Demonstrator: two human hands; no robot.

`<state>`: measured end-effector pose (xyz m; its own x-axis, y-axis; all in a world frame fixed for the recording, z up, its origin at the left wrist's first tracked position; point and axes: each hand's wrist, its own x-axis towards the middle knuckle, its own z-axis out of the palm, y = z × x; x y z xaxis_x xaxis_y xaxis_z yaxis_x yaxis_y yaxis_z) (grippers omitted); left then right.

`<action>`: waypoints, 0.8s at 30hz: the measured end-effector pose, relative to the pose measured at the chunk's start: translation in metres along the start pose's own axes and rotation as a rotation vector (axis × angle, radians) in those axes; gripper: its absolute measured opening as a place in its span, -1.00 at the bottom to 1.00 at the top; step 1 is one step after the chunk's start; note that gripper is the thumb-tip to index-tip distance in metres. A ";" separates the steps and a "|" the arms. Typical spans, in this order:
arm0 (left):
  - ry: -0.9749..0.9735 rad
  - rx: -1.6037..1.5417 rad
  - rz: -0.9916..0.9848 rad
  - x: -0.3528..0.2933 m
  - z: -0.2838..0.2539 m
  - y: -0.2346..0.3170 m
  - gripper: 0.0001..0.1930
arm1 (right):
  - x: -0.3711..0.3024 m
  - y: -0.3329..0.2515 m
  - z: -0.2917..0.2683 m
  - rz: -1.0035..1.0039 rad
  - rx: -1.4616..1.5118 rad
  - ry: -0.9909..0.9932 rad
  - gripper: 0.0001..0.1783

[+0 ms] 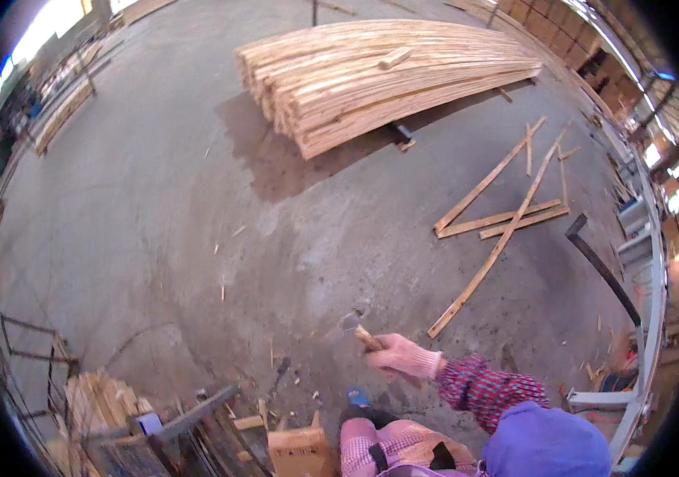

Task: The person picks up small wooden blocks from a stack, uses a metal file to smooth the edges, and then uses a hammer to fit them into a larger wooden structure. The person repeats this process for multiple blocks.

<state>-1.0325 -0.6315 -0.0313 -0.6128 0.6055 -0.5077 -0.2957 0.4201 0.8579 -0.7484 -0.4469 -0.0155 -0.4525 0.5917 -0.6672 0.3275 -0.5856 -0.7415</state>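
My right hand (405, 355), in a pink glove, is closed around the wooden handle of a hammer (367, 338). The hammer's grey metal head points away from me above the concrete floor, slightly blurred. A dark red checked sleeve (482, 391) covers the right forearm, and purple cloth (546, 441) shows at the lower right. My left hand does not show. Below the hammer are my legs in pink checked cloth (403, 445) and a blue shoe (357, 397). Close to my legs stands a cardboard box (301, 451).
A large stack of long wooden strips (387, 79) lies ahead. Loose strips (506, 226) cross on the floor to the right, near a dark bent bar (605, 269) and a pale metal frame (651, 318). Short wood pieces (105, 405) and a metal rail (196, 413) are at lower left.
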 end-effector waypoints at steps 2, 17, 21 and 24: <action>-0.140 -0.140 -0.082 0.016 0.035 0.026 -0.52 | 0.015 -0.032 -0.002 0.047 0.099 0.081 -0.73; -0.912 0.162 0.048 0.263 0.283 0.164 -0.52 | 0.133 -0.174 -0.064 0.119 0.367 0.355 -0.67; -0.912 -0.122 -0.441 0.294 0.396 0.256 -0.57 | 0.186 -0.216 -0.094 -0.058 0.534 0.281 -0.64; -0.953 -0.149 -0.434 0.329 0.457 0.266 -0.61 | 0.230 -0.248 -0.120 -0.099 0.649 0.394 -0.64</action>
<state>-0.9780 -0.0113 -0.0058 0.3765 0.7309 -0.5692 -0.4780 0.6796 0.5565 -0.8342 -0.0988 0.0065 -0.0853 0.7406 -0.6665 -0.3069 -0.6560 -0.6896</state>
